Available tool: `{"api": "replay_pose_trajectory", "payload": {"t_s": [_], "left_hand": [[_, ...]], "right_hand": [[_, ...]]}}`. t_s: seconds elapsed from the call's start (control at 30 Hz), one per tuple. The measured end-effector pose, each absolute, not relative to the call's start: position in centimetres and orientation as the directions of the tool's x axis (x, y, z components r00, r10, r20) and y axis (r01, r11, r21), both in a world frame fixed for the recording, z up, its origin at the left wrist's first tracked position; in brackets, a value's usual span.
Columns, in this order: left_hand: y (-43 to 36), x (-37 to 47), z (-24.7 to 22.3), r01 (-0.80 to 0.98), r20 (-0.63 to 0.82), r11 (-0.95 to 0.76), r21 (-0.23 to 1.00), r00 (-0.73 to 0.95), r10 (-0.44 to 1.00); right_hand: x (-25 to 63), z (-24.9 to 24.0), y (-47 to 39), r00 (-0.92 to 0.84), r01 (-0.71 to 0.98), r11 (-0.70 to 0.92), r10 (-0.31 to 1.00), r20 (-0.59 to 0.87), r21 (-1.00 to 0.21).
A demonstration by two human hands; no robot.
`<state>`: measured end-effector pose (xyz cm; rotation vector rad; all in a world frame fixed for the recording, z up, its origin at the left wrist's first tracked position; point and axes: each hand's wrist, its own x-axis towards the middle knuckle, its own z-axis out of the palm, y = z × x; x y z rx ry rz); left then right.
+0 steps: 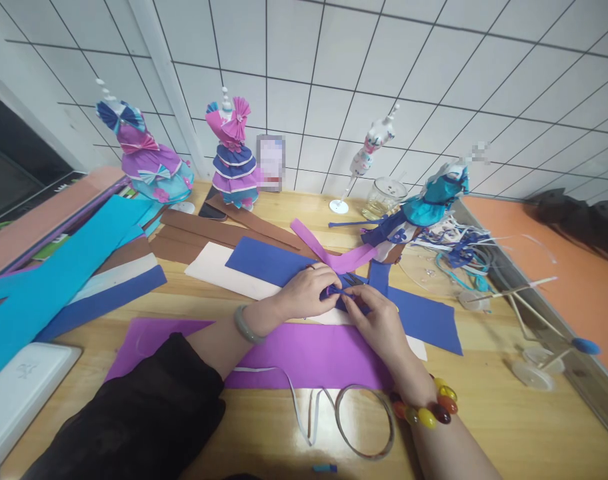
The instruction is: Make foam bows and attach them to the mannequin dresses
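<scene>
Because the wooden table (264,433) carries so many coloured sheets, the wide purple sheet (309,353) is the largest piece near the hands; it looks thin and light, easy to crease, and would be best lifted by two corners. Beyond it, the long dark blue strip (429,323) runs under the hands, flat and pliable, and would handle best by its ends. The pink strip (351,260) curls upward just past the fingers, which suggests a light sheet with a little spring.

The left hand (311,287) is closed round a small dark blue piece (334,291), held above the sheets near the middle of the table, while the right hand (377,320) pinches its narrow end between thumb and fingertip. That piece seems soft, almost weightless and easily crushed, so a light pinch at the gathered part should suit it better than a squeeze on the folds. Its exact shape is mostly hidden by the fingers. Dark scissors (354,280) lie just beyond, partly covered; they would be the stiffest and heaviest of these, best taken by the handles
</scene>
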<state>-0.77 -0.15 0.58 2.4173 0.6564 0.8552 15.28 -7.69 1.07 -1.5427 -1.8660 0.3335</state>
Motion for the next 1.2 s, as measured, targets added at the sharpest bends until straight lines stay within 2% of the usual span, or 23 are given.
{"api": "replay_pose_trajectory", "payload": {"t_s": [0.23, 0.33, 0.5, 0.67, 0.93, 1.2], "left_hand": [[-0.2, -0.7, 0.6, 0.253, 0.451, -0.772, 0.583, 0.690, 0.566], [0.0, -0.7, 0.4, 0.258, 0.458, -0.761, 0.595, 0.669, 0.585], [0.2, -0.7, 0.1, 0.300, 0.446, -0.703, 0.645, 0.599, 0.665], [0.1, -0.7, 0.1, 0.322, 0.460, -0.703, 0.633, 0.574, 0.677], [0.1, -0.9, 0.2, 0.444, 0.491, -0.715, 0.540, 0.524, 0.696], [-0.3, -0.9, 0.5, 0.391, 0.534, -0.808, 0.441, 0.610, 0.586]], "right_hand": [[15.1, 1.2, -7.7, -0.056, 0.764, 0.252, 0.943, 0.328, -0.593], [15.2, 1.4, -7.7, -0.005, 0.735, 0.211, 0.952, 0.307, -0.644], [16.2, 1.8, -7.7, 0.257, 0.482, 0.140, 0.921, 0.292, -0.865], [16.8, 2.4, -7.4, 0.432, 0.332, 0.125, 0.861, 0.269, -0.935], [16.6, 1.8, -7.3, 0.427, 0.279, 0.101, 0.878, 0.217, -0.955], [16.1, 1.1, -7.4, 0.258, 0.322, 0.036, 0.958, 0.124, -0.946]]}}
